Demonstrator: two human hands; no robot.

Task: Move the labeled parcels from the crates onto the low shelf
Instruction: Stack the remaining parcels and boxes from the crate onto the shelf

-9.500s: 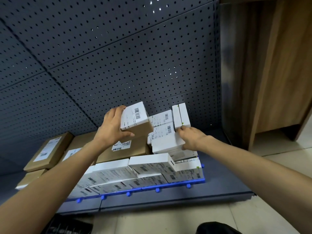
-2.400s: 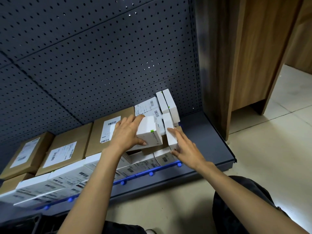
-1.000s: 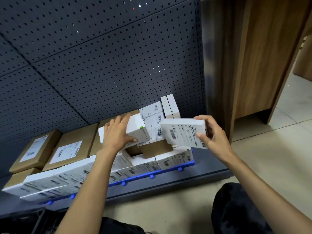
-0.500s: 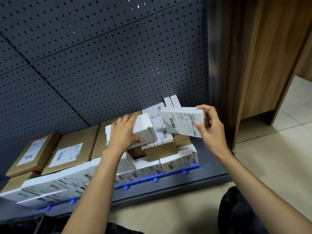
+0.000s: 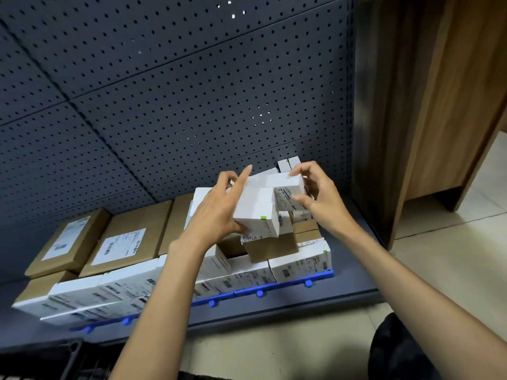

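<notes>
Grey low shelf [image 5: 356,294] | white parcels [image 5: 300,263] rowed at front | brown box [image 5: 270,248] = datum | left hand [image 5: 216,215] grips green-tab box [image 5: 255,212] just above datum | right hand [image 5: 321,196] pinches flat parcel [image 5: 288,187] by right end, long axis sideways, up-right of datum, butting left's box | pegboard [image 5: 164,105] behind

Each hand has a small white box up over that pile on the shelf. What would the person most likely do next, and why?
Probably lower the labeled white box pinched in the right hand onto the pile, beside the green-marked box that the left hand grips. The two boxes meet just above the brown box, and the right one looks not yet set down.
</notes>
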